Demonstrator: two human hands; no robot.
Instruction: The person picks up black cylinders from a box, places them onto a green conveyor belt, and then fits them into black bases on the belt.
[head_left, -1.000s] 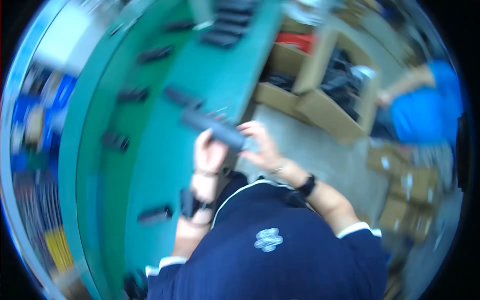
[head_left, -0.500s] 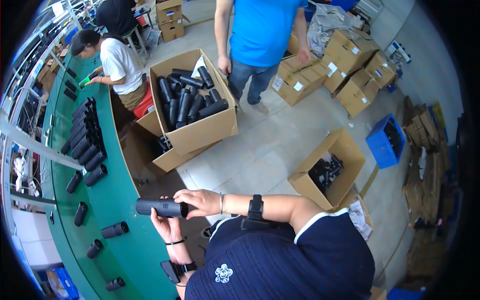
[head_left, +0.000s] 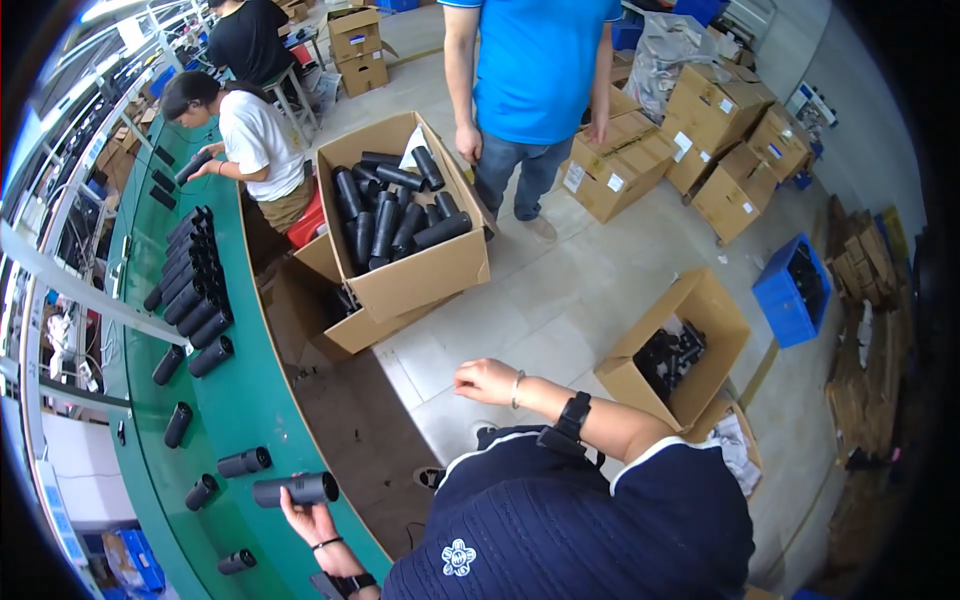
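I see the left hand [head_left: 311, 522] gripping a tube [head_left: 318, 488] over the bench [head_left: 262, 412]; to its right, the right hand [head_left: 487, 381] appears loosely closed

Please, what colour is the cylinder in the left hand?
The cylinder is very dark grey, nearly black; the head view shows it best.

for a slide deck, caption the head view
Left grip holds a black cylinder at the green bench; right grip apart.

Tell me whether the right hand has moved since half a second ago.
Yes. The right hand has moved rightward, farther from the green bench and off the black cylinder, which the left hand now holds alone.
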